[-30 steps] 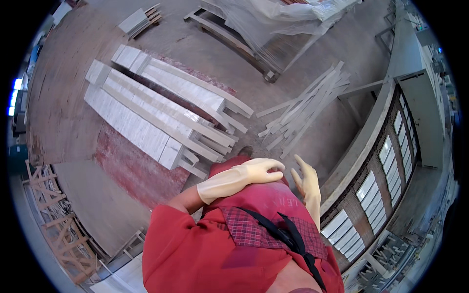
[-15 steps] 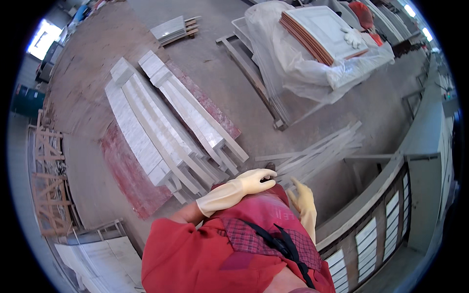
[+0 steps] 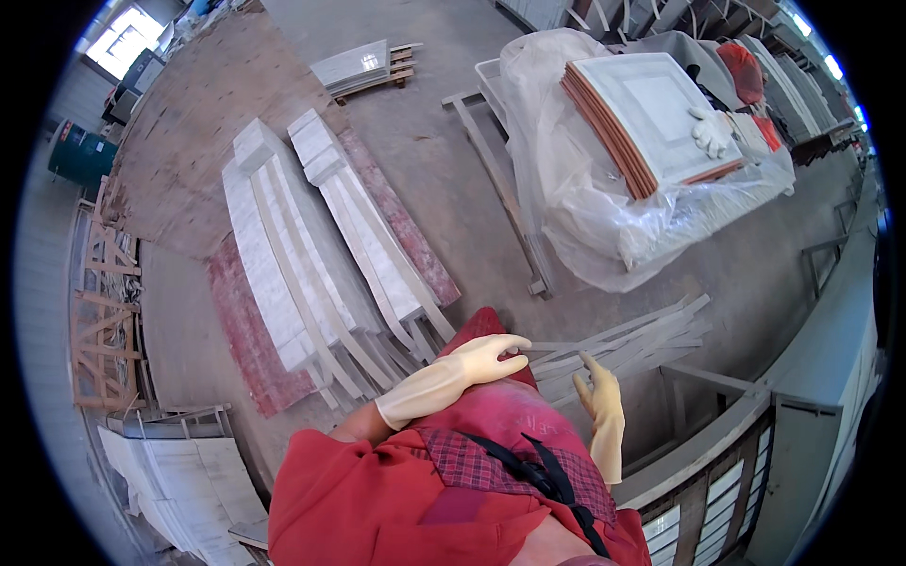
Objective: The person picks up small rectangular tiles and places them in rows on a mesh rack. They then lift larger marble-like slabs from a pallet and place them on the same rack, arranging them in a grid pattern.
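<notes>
Both of my hands wear cream rubber gloves and hold nothing. My left hand (image 3: 483,360) rests flat against the front of my red apron (image 3: 500,424), fingers together and pointing right. My right hand (image 3: 601,396) hangs beside the apron with its fingers loosely spread, just above a pile of thin pale stone strips (image 3: 628,344) on the concrete floor. A dark strap crosses my chest over a checked shirt.
Long white stone slabs (image 3: 311,255) lie on reddish slabs to the left. A plastic-wrapped stack of square tiles (image 3: 651,123) with a white glove on top stands at upper right. A metal bar (image 3: 500,189) lies between them. Wooden frames line the left; a railing runs at lower right.
The view has swung, so the slabs shifted left and the wrapped tile stack came into full sight. My hands stay against the apron, the right one lowered slightly.
</notes>
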Demonstrator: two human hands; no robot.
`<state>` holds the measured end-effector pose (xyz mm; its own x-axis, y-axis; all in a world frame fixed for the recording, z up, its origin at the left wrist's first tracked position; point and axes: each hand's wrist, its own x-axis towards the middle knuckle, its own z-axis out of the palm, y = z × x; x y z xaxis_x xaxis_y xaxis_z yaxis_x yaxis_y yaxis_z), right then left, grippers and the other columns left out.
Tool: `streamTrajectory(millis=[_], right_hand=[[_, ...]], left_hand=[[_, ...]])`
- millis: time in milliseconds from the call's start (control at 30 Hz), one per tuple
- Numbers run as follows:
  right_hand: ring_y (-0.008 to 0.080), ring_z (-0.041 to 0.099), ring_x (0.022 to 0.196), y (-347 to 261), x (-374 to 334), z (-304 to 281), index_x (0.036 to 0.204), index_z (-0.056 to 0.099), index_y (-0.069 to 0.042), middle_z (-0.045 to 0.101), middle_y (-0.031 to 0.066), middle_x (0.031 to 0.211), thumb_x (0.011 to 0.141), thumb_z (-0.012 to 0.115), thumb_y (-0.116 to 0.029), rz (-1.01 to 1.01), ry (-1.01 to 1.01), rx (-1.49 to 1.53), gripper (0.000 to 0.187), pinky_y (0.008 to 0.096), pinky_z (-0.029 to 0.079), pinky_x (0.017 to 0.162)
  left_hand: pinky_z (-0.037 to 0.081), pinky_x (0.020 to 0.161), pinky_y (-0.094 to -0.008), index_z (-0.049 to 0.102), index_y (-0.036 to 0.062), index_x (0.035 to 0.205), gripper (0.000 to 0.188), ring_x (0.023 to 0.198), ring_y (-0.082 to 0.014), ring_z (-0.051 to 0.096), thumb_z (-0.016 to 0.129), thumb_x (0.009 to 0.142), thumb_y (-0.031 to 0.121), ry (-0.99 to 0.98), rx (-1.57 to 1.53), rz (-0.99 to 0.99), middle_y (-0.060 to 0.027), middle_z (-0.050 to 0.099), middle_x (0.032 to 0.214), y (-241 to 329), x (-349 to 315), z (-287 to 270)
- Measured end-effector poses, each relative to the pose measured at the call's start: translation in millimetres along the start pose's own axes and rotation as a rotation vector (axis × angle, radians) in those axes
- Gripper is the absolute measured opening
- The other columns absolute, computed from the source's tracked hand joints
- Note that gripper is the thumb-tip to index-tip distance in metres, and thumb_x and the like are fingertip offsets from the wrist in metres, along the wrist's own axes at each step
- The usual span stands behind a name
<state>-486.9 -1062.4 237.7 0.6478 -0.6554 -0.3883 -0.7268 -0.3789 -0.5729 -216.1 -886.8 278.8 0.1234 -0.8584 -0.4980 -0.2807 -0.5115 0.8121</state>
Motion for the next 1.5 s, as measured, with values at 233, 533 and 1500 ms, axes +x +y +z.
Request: streamTrajectory(millis=[233,533,1500], right_hand=[[0.0404,0.069,0.115,-59.8,99.2,-23.0,0.149,0.061,-0.013,0.070,0.0231,0.133,0.096,0.072,-0.011,-0.052,-0.033,0.073,0.054,0.0465,0.053,0.102],[0.0401,0.068,0.117,-128.9,286.2,-26.4,0.147,0.062,-0.011,0.071,0.0228,0.132,0.097,0.070,-0.012,0.316,-0.065,0.016,0.051,0.0456,0.053,0.104],[0.0396,0.069,0.120,-522.8,848.0,38.2,0.146,0.063,-0.009,0.074,0.0219,0.123,0.098,0.067,-0.027,0.328,-0.614,-0.460,0.051,0.0422,0.054,0.105]], left_hand=[[0.049,0.113,-0.0384,0.060,0.0124,0.148,0.057,0.130,-0.0299,0.066,0.063,0.102,0.047,-0.013,-0.098,-0.005,-0.0166,0.070,0.137,-24.2,88.0,-81.5],[0.054,0.105,-0.0382,0.063,0.0117,0.145,0.052,0.120,-0.0272,0.071,0.068,0.101,0.040,0.156,-0.216,0.071,-0.0164,0.074,0.128,-41.8,226.5,-311.1],[0.051,0.109,-0.0399,0.060,0.0064,0.147,0.050,0.128,-0.0296,0.067,0.067,0.103,0.029,0.666,-0.508,0.037,-0.0204,0.069,0.139,-161.1,352.7,-993.8]])
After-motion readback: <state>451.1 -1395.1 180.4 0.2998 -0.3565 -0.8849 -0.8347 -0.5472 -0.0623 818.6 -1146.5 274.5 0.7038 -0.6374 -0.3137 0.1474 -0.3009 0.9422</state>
